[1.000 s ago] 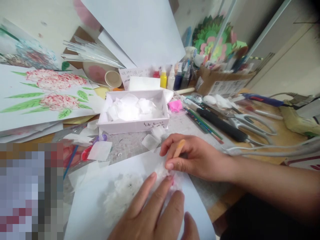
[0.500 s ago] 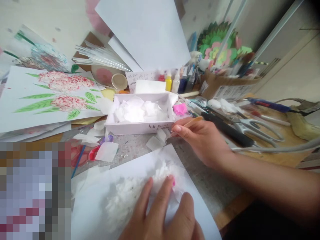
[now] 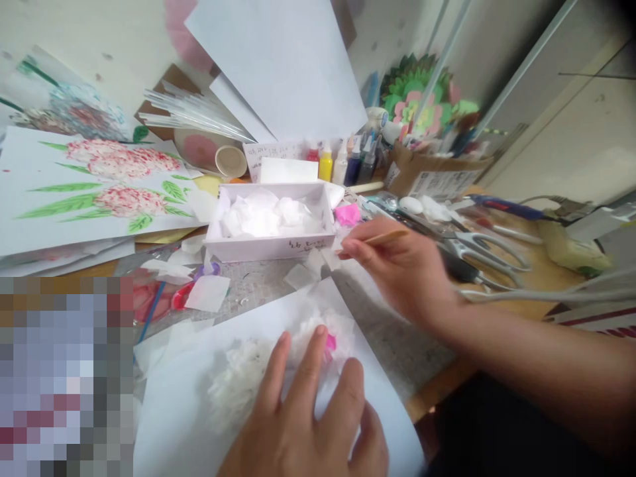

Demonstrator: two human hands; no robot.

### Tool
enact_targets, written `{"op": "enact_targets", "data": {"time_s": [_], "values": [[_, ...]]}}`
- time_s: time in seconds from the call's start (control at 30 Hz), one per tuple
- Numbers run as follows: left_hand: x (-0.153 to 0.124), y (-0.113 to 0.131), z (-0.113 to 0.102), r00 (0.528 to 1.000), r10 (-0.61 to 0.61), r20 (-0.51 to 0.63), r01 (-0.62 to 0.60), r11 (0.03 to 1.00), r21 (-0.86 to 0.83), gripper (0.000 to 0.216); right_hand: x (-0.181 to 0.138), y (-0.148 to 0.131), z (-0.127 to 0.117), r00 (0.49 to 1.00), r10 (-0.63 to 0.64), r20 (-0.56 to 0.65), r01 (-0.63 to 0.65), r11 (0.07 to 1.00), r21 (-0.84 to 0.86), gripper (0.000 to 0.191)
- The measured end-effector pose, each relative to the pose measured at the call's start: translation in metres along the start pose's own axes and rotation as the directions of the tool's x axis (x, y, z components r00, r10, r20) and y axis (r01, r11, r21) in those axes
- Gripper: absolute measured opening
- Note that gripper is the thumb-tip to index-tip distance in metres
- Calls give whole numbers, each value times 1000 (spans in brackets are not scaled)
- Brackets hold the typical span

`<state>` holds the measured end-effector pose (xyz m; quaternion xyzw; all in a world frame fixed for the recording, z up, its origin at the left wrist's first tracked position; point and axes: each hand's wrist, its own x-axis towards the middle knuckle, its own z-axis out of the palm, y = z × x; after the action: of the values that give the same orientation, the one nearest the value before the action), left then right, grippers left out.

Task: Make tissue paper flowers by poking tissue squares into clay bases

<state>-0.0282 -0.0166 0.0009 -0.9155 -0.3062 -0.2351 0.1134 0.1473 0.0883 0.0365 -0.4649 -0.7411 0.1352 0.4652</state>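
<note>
My left hand (image 3: 311, 417) lies with spread fingers over a fluffy white paper flower (image 3: 238, 381) on a white sheet (image 3: 173, 411). A bright pink bit of paper (image 3: 330, 344) shows beside its fingertips, among more white ruffled paper. In a pinch grip, my right hand (image 3: 405, 275) holds a thin wooden stick (image 3: 387, 237); its far end is hard to make out near the fingertips. Just left of that hand are small white paper squares (image 3: 301, 275). Behind them stands a white box (image 3: 268, 249) with crumpled white tissue pieces (image 3: 263, 217) in it.
A finished sheet of red-white paper flowers with painted leaves (image 3: 59, 218) lies at the left. Paint bottles (image 3: 325, 164) line the back. Scissors (image 3: 489, 258), a blue glue gun (image 3: 507, 206) and a cardboard box (image 3: 442, 175) are on the right. A pink paper piece (image 3: 348, 214) sits by the white box.
The whole view has shifted slightly, so most things appear a little further left. My left hand stays spread over the paper flower, and my right hand still grips the stick near the paper squares.
</note>
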Motion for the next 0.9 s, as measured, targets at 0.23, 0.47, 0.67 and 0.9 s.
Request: {"op": "enact_targets", "data": {"time_s": [0.23,0.47,0.67,0.9], "values": [[-1,4,2,998,-66,25,66,998,5,14,-20,-25,-29,813,-348,467,254,933,255,9],[-1,5,2,995,-91,39,91,996,0,13,-16,-21,-25,837,-185,516,-66,900,430,11],[-4,3,6,997,-72,6,72,997,-21,12,-13,-13,-18,885,-164,436,-33,911,411,14],[-3,5,8,995,-100,-24,99,994,-42,13,-19,-8,0,847,-200,492,72,961,267,17]]}}
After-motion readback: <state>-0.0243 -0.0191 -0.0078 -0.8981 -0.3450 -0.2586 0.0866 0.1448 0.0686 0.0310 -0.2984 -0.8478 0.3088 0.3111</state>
